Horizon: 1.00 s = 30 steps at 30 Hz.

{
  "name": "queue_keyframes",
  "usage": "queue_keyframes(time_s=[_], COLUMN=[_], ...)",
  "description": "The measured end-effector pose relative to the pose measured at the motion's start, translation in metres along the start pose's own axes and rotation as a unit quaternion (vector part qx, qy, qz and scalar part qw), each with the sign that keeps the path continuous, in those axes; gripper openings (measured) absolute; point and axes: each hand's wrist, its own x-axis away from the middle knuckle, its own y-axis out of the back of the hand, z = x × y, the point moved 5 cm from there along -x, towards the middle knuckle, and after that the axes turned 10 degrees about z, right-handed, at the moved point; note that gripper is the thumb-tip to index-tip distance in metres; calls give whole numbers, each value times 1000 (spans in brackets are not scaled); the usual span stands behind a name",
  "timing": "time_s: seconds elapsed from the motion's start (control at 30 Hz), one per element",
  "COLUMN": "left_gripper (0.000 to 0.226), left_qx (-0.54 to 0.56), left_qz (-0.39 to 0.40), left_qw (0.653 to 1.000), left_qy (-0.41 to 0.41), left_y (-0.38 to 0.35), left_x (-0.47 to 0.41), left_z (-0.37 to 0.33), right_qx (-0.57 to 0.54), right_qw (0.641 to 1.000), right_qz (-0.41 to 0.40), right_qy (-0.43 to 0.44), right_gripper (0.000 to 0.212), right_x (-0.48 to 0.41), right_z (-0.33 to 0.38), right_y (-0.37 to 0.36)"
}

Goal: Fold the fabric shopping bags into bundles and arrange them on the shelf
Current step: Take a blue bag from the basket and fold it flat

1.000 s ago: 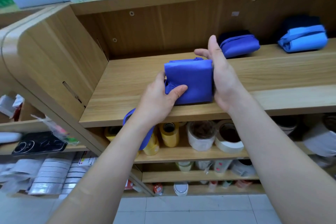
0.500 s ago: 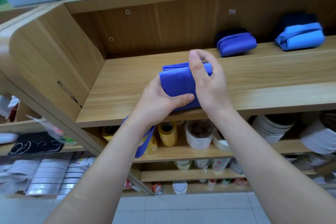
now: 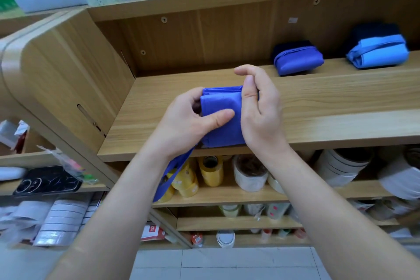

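At the front edge of the wooden shelf (image 3: pixel 318 102), the left hand (image 3: pixel 188 125) and right hand (image 3: pixel 261 118) both grip the folded royal-blue fabric shopping bag (image 3: pixel 221 120), fingers curled round it, mid-fold; next, I judge, its dangling blue strap (image 3: pixel 175 173) needs wrapping round the bundle.

Wooden shelf (image 3: pixel 341 98), light oak, with a side panel on the left and a back panel showing screw heads. Three items on the board.

Folded bag (image 3: pixel 221 120): blue, at the front edge, left of centre. Left hand (image 3: pixel 188 120) and right hand (image 3: pixel 259 109) grip it from either side. Its strap (image 3: pixel 175 173) hangs off the front lip.

Violet-blue bundle (image 3: pixel 298 61): back right, strap wrapped round it, near the back panel.

Light blue bundle (image 3: pixel 378 52): further right, well apart, also strapped.

Dark shape behind each bundle; can't tell fabric from shadow.
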Motion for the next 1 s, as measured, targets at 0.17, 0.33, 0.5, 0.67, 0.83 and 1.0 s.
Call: queue_keyframes(time_s=[0.17,0.33,0.5,0.67,0.83,1.0], left_gripper=[20,29,37,79,62,29], left_qx=[-107,-229,-274,-347,-497,-572], left_qz=[-50,-38,6,8,29,20], left_qw=[993,971,959,934,862,813], left_qy=[-26,-51,-65,-79,-94,-106], left_y=[12,4,-3,16,26,31], left_x=[0,-5,-1,23,63,73], left_z=[4,1,-2,-5,7,34], right_qx=[128,428,465,469,375,361], right_qw=[948,824,797,774,822,826], right_qz=[287,362,350,345,399,403], right_qy=[-40,88,162,247,157,157], right_gripper=[58,59,46,34,36,36], right_x=[-11,-15,-16,-21,-27,-27], right_z=[13,35,38,32,16,15], right_y=[5,10,3,14,33,36])
